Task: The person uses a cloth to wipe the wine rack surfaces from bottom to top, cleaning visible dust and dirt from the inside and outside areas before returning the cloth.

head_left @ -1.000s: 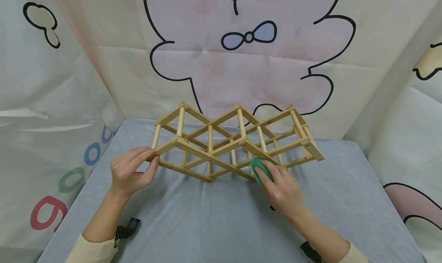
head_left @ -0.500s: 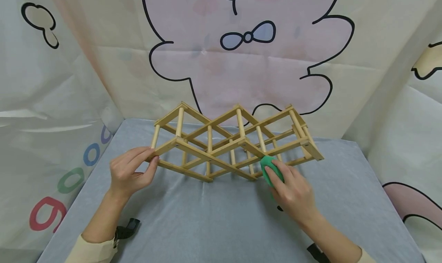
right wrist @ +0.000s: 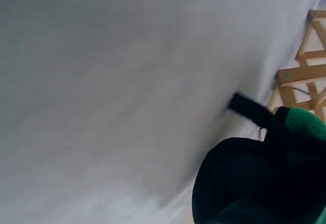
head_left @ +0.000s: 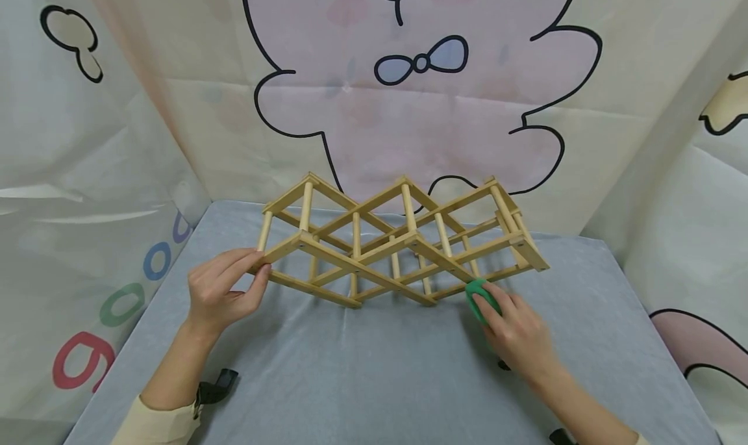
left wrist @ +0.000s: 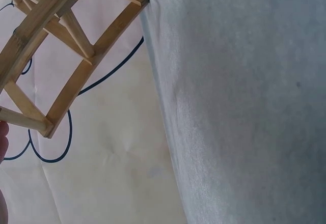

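While your left hand [head_left: 224,282] pinches the left end of a pale wooden lattice rack [head_left: 413,238], your right hand [head_left: 520,331] grips an oval, fuzzy green pad [head_left: 474,287] at the lower end of a front slat [head_left: 444,259], apparently touching it. The rack spreads open across the far half of the cloth-covered, blue-grey counter [head_left: 362,380], its crossed sides joined by round dowels [head_left: 356,234].

The wiping looks under way rather than finished, since the pad is at the wood and neither thing is set aside. Nothing on the slats tells you which are done, so what is left cannot be judged.

The counter's cloth is softly creased. Behind it hangs a cream fabric backdrop [head_left: 619,152] printed with a pink, black-outlined animal [head_left: 362,110] wearing a blue bow tie [head_left: 421,63]; the left side panel [head_left: 99,191] carries coloured rings.
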Available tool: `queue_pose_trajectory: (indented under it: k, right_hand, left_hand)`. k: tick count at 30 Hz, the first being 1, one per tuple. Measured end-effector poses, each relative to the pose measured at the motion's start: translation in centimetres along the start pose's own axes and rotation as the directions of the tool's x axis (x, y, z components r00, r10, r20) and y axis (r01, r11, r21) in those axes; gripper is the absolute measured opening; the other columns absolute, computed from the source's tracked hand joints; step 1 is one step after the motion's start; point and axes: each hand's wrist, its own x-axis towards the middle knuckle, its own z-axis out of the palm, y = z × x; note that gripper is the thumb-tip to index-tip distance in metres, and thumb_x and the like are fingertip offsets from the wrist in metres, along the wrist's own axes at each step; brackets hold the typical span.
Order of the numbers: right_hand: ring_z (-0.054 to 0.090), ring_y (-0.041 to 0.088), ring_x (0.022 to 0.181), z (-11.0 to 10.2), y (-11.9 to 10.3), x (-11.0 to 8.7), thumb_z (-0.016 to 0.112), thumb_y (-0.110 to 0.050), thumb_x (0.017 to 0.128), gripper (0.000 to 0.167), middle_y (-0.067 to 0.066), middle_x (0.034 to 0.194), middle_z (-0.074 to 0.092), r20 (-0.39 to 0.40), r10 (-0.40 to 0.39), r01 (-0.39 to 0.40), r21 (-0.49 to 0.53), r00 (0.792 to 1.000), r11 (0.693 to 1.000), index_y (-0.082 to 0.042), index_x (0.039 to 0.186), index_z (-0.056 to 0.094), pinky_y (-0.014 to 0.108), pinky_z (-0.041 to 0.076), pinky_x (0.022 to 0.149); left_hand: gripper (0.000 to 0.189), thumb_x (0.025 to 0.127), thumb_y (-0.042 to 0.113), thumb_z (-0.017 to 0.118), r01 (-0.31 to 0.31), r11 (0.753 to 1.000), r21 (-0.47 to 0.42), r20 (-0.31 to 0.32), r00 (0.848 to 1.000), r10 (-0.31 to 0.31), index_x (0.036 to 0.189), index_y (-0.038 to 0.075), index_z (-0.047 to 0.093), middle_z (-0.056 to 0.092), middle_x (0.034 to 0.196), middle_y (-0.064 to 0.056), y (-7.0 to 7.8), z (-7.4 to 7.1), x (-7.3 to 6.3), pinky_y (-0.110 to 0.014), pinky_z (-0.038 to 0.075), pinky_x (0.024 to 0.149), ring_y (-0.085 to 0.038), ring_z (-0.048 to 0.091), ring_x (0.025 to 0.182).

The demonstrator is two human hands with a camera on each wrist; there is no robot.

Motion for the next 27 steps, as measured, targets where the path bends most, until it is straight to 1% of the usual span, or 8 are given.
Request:
queue_pose_trajectory:
  k: [2, 5, 9, 11, 14, 18, 21, 27]
  right_hand:
    - [0.065, 0.044, 0.073, -0.1, 0.5, -0.6, 0.039, -0.018, 0.104, 0.042, 0.025, 0.113, 0.068, 0.03, 0.004, -0.003, -0.017, 1.0, 1.0, 0.002, 0.114, 0.075, 0.052, 0.06, 0.052]
    - [0.066, 0.045, 0.074, -0.5, 1.3, -1.2, 0.061, -0.006, 0.092, 0.027, 0.025, 0.113, 0.067, 0.063, 0.022, -0.02, -0.035, 0.998, 0.999, 0.002, 0.115, 0.074, 0.052, 0.061, 0.051]
    - [0.066, 0.046, 0.075, -1.2, 2.1, -1.6, 0.084, 0.007, 0.062, 0.056, 0.026, 0.114, 0.067, 0.086, 0.064, -0.06, -0.052, 0.994, 0.997, 0.003, 0.116, 0.074, 0.053, 0.06, 0.05]
    - [0.066, 0.047, 0.076, -1.5, 2.5, -1.6, 0.085, 0.009, 0.056, 0.063, 0.026, 0.115, 0.067, 0.078, 0.079, -0.074, -0.058, 0.994, 0.996, 0.002, 0.117, 0.074, 0.053, 0.059, 0.047]
    - [0.066, 0.048, 0.077, -2.1, 2.9, -1.7, 0.08, 0.008, 0.062, 0.056, 0.027, 0.117, 0.067, 0.065, 0.087, -0.083, -0.053, 0.994, 0.995, 0.002, 0.118, 0.074, 0.056, 0.059, 0.049]
    - [0.065, 0.052, 0.078, -2.7, 3.6, -1.5, 0.064, -0.008, 0.09, 0.031, 0.029, 0.118, 0.066, -0.001, 0.089, -0.089, -0.033, 0.996, 0.995, 0.003, 0.118, 0.075, 0.062, 0.058, 0.052]
    - [0.065, 0.052, 0.076, -3.0, 4.2, -1.3, 0.048, -0.022, 0.103, 0.039, 0.03, 0.116, 0.068, -0.064, 0.077, -0.08, -0.036, 0.995, 0.996, 0.003, 0.114, 0.076, 0.064, 0.057, 0.051]
    - [0.064, 0.051, 0.07, -3.8, 4.5, -0.6, 0.049, -0.026, 0.105, 0.041, 0.028, 0.107, 0.07, -0.19, 0.036, -0.049, -0.061, 0.981, 0.997, 0.003, 0.104, 0.078, 0.063, 0.054, 0.048]
  left_hand:
    - [0.028, 0.093, 0.018, 0.069, 0.001, 1.0, 0.002, 0.002, 1.0, -0.001, 0.079, -0.004, 0.078, 0.073, 0.073, -0.013, 0.0, 0.0, 0.0, -0.036, 0.053, 0.045, -0.022, 0.064, 0.049]
    - [0.029, 0.094, 0.019, 0.069, 0.003, 1.0, 0.007, 0.004, 1.0, -0.003, 0.079, -0.004, 0.078, 0.074, 0.074, -0.013, -0.1, 0.0, -0.1, -0.036, 0.054, 0.045, -0.023, 0.064, 0.049]
    - [0.03, 0.094, 0.02, 0.069, 0.001, 1.0, 0.013, 0.009, 1.0, -0.001, 0.08, -0.004, 0.078, 0.074, 0.074, -0.014, -0.2, -0.1, -0.2, -0.037, 0.054, 0.046, -0.023, 0.065, 0.05]
    - [0.03, 0.094, 0.02, 0.069, 0.0, 1.0, 0.015, 0.011, 1.0, 0.0, 0.08, -0.004, 0.079, 0.074, 0.075, -0.014, -0.2, -0.1, -0.3, -0.038, 0.054, 0.046, -0.023, 0.065, 0.05]
    - [0.03, 0.094, 0.02, 0.069, 0.001, 1.0, 0.02, 0.015, 1.0, -0.002, 0.081, -0.004, 0.079, 0.074, 0.075, -0.014, -0.3, -0.1, -0.4, -0.038, 0.054, 0.045, -0.023, 0.065, 0.05]
    - [0.03, 0.094, 0.02, 0.069, 0.006, 1.0, 0.023, 0.019, 1.0, -0.006, 0.081, -0.004, 0.079, 0.075, 0.075, -0.014, -0.3, -0.1, -0.4, -0.038, 0.054, 0.045, -0.023, 0.065, 0.05]
    - [0.029, 0.094, 0.02, 0.069, 0.007, 1.0, 0.025, 0.02, 1.0, -0.008, 0.081, -0.004, 0.079, 0.075, 0.075, -0.014, -0.3, -0.1, -0.4, -0.037, 0.054, 0.045, -0.023, 0.065, 0.05]
    - [0.029, 0.094, 0.02, 0.069, 0.005, 1.0, 0.03, 0.02, 1.0, -0.005, 0.081, -0.004, 0.079, 0.074, 0.075, -0.014, -0.3, -0.2, -0.4, -0.038, 0.054, 0.045, -0.023, 0.065, 0.05]
